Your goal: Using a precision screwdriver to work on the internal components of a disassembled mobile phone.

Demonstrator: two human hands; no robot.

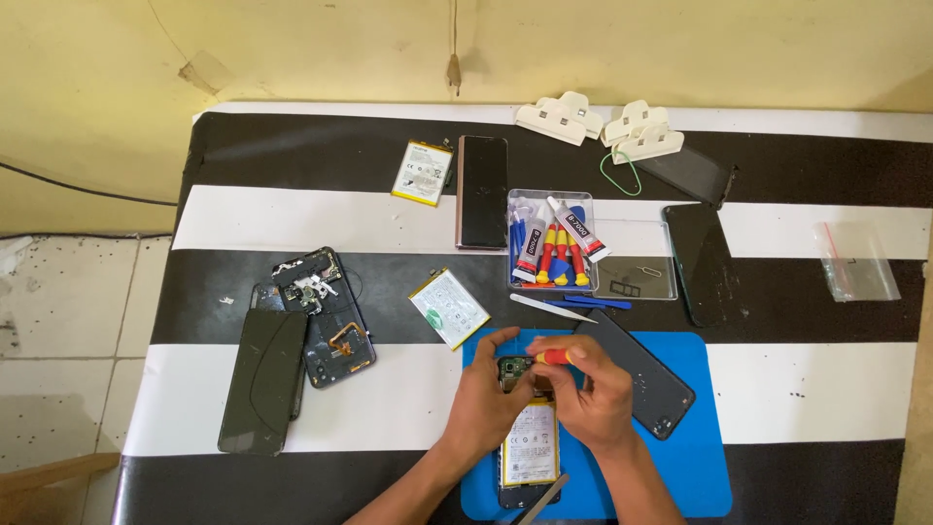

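An opened phone [530, 442] with its white battery showing lies on a blue mat [700, 457] near the table's front edge. My left hand [491, 394] grips the phone's upper left side. My right hand [593, 394] holds a small red and yellow screwdriver [552, 357] over the top of the phone. A dark back cover [641, 374] lies on the mat just right of my right hand. Grey tweezers [541, 498] rest across the phone's lower end.
A clear tray [554, 243] holds glue tubes and screwdrivers. Two loose batteries [424, 173] [448, 307], a dark phone [483, 190], a dismantled phone [326, 316] with a screen [264, 379], white clamps [559, 117], blue pry tools [593, 303], another screen [700, 262] and a plastic bag [855, 261] lie about the striped table.
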